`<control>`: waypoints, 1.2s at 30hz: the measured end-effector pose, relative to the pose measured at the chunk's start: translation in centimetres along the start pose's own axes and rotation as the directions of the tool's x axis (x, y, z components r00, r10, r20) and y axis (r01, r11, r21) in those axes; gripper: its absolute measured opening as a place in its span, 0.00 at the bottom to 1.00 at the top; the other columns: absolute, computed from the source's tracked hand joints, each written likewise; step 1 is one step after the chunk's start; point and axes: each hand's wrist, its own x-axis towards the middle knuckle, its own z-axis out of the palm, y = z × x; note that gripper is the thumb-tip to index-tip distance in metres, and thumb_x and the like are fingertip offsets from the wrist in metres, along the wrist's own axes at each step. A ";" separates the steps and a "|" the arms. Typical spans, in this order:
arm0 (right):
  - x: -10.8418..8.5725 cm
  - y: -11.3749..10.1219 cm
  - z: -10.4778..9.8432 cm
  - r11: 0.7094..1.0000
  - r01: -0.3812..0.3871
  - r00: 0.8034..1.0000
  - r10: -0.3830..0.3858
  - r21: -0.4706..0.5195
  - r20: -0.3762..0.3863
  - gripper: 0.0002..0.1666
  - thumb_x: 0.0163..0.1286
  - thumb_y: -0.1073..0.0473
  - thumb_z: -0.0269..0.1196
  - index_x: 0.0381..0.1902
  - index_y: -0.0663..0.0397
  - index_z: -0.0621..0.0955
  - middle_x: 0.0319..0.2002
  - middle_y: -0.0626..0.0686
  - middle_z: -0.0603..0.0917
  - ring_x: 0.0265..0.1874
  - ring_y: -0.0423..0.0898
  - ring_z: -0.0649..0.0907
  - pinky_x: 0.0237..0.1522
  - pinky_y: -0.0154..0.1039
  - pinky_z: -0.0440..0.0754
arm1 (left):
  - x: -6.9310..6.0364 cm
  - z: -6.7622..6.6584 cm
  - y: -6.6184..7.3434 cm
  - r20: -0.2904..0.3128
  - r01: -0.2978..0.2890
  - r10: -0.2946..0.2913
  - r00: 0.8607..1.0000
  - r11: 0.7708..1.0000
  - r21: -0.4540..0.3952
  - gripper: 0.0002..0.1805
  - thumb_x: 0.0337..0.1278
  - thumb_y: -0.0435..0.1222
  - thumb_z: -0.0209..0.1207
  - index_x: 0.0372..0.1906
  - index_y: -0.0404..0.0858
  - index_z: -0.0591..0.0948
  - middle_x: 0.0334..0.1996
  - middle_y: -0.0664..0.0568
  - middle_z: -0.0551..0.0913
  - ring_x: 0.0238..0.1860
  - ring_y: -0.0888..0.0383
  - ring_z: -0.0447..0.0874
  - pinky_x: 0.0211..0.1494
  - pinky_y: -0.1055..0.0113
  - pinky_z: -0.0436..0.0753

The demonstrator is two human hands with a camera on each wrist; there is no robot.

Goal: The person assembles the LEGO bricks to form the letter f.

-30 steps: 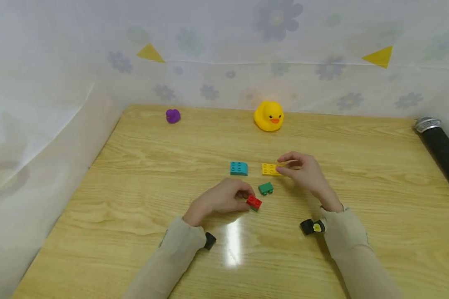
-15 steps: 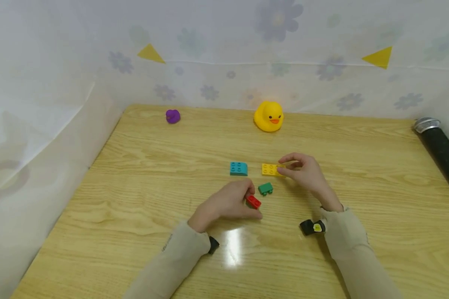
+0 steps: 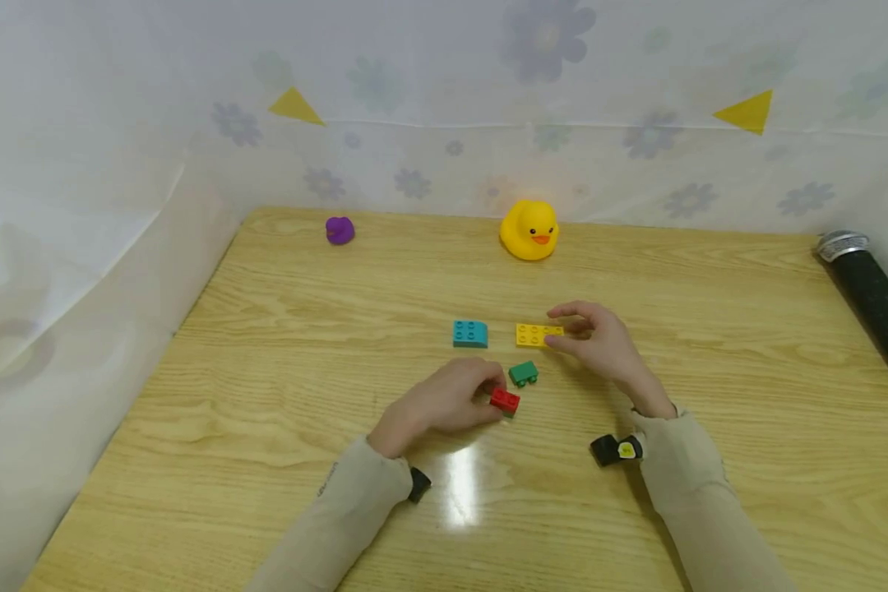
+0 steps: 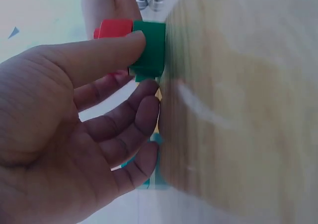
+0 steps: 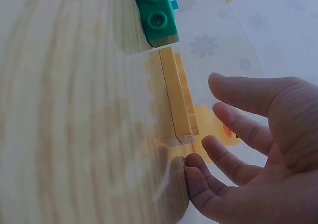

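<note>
A red brick [image 3: 505,400] sits on top of a green brick [image 4: 153,50], studs up, on the table. My left hand [image 3: 451,396] pinches this pair, its thumb lying across both in the left wrist view, the other fingers loosely bent. Just beyond, a second green brick [image 3: 524,374] lies tipped with its studs sideways. My right hand [image 3: 605,345] hovers at the right end of a flat yellow brick [image 3: 530,335], thumb and fingers apart and around nothing; the right wrist view shows a gap between them and the yellow brick [image 5: 175,92]. A teal brick [image 3: 470,334] lies left of it.
A yellow rubber duck [image 3: 529,232] and a small purple duck [image 3: 339,231] stand along the table's back edge. At the far right lies a black microphone [image 3: 876,304]. Flowered white cloth [image 3: 444,90] hangs behind the wooden table [image 3: 326,312].
Half a second ago my left thumb was spread away from the red brick; now it is back against the brick pair, which has turned slightly. My right hand has stayed put.
</note>
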 end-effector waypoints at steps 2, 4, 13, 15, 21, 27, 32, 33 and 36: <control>0.0 0.1 0.0 1.000 0.006 1.000 -0.006 -0.003 0.005 0.21 0.64 0.58 0.66 0.54 0.60 0.78 0.58 0.61 0.74 0.52 0.60 0.76 0.51 0.56 0.73 | 0.0 -0.1 -0.3 -0.007 -0.021 0.021 1.000 1.000 -0.018 0.08 0.59 0.33 0.63 0.42 0.42 0.79 0.36 0.57 0.78 0.38 0.60 0.74 0.45 0.70 0.74; -0.1 0.1 -0.1 1.000 0.016 1.000 -0.016 -0.013 0.010 0.21 0.65 0.57 0.66 0.53 0.61 0.78 0.57 0.62 0.75 0.52 0.60 0.76 0.52 0.57 0.72 | 0.0 -0.2 -0.4 -0.022 -0.033 0.032 0.999 0.999 -0.040 0.10 0.59 0.31 0.62 0.45 0.40 0.79 0.39 0.54 0.80 0.41 0.59 0.77 0.48 0.68 0.75; -0.1 0.1 -0.2 0.999 0.033 0.999 -0.032 -0.043 0.042 0.23 0.65 0.57 0.66 0.55 0.61 0.78 0.55 0.62 0.78 0.52 0.59 0.77 0.54 0.57 0.72 | 0.0 -0.5 -0.5 -0.016 0.018 -0.020 1.000 0.995 -0.093 0.18 0.58 0.33 0.63 0.52 0.35 0.75 0.41 0.50 0.79 0.41 0.58 0.76 0.48 0.68 0.76; 0.0 0.2 -0.2 0.998 0.037 0.998 -0.035 -0.047 0.046 0.23 0.65 0.58 0.66 0.55 0.62 0.78 0.55 0.62 0.78 0.52 0.59 0.77 0.54 0.57 0.71 | 0.0 -0.4 -0.2 -0.007 0.049 -0.050 0.999 0.994 -0.102 0.20 0.56 0.37 0.66 0.52 0.35 0.74 0.41 0.51 0.78 0.41 0.58 0.75 0.48 0.68 0.75; 0.1 0.4 -0.1 0.998 0.045 0.998 -0.042 -0.051 0.051 0.22 0.65 0.58 0.66 0.54 0.62 0.78 0.54 0.62 0.79 0.50 0.58 0.76 0.53 0.55 0.71 | 0.2 0.3 0.6 -0.039 0.128 -0.131 0.991 0.988 -0.085 0.28 0.52 0.50 0.67 0.51 0.37 0.75 0.44 0.52 0.78 0.41 0.59 0.75 0.48 0.68 0.75; 0.1 0.1 0.1 0.998 0.039 0.998 -0.036 -0.047 0.059 0.21 0.65 0.59 0.66 0.53 0.62 0.79 0.53 0.62 0.79 0.49 0.57 0.76 0.52 0.52 0.71 | 0.3 0.9 1.1 -0.083 0.186 -0.194 0.978 0.978 -0.092 0.31 0.49 0.54 0.68 0.50 0.37 0.74 0.40 0.54 0.77 0.36 0.60 0.74 0.41 0.70 0.75; 0.1 -0.1 0.1 0.998 0.046 0.997 -0.043 -0.050 0.061 0.20 0.64 0.60 0.66 0.52 0.63 0.79 0.52 0.62 0.79 0.47 0.56 0.76 0.50 0.50 0.71 | 0.4 0.8 1.2 -0.095 0.186 -0.192 0.977 0.980 -0.073 0.26 0.51 0.50 0.68 0.48 0.39 0.75 0.37 0.56 0.76 0.36 0.59 0.73 0.41 0.69 0.74; 0.1 -0.1 0.1 0.998 0.048 0.997 -0.045 -0.050 0.061 0.20 0.64 0.60 0.66 0.52 0.63 0.79 0.52 0.62 0.79 0.47 0.56 0.76 0.50 0.50 0.71 | 0.4 0.7 1.1 -0.092 0.180 -0.186 0.978 0.981 -0.070 0.25 0.51 0.49 0.69 0.47 0.39 0.75 0.37 0.56 0.76 0.36 0.59 0.73 0.42 0.69 0.74; 0.1 -0.1 0.1 0.998 0.042 0.997 -0.039 -0.048 0.062 0.20 0.64 0.61 0.66 0.53 0.63 0.79 0.52 0.62 0.79 0.48 0.56 0.77 0.50 0.50 0.71 | 0.3 0.5 0.8 -0.069 0.149 -0.154 0.986 0.986 -0.074 0.23 0.52 0.45 0.68 0.49 0.39 0.75 0.40 0.55 0.77 0.39 0.59 0.73 0.45 0.68 0.74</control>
